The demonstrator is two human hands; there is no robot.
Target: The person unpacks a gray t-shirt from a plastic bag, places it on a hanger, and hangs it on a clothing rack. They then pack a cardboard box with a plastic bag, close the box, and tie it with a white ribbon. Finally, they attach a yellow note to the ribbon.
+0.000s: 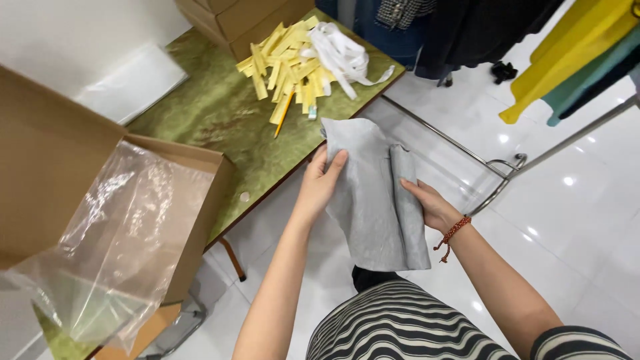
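Note:
I hold a grey cloth (370,200) in front of me, just off the edge of a green table (207,113). My left hand (320,183) grips its left side, thumb on top. My right hand (430,203) holds the right side, where the fabric is folded into a narrow roll; a red cord bracelet sits on that wrist. The cloth hangs down toward my striped top.
An open cardboard box (200,200) lined with a clear plastic bag (120,240) sits at the left. Yellow strips (283,63), white bands (340,53) and a pencil (285,113) lie on the table. A metal clothes rack (507,167) with hanging garments (567,60) stands at the right.

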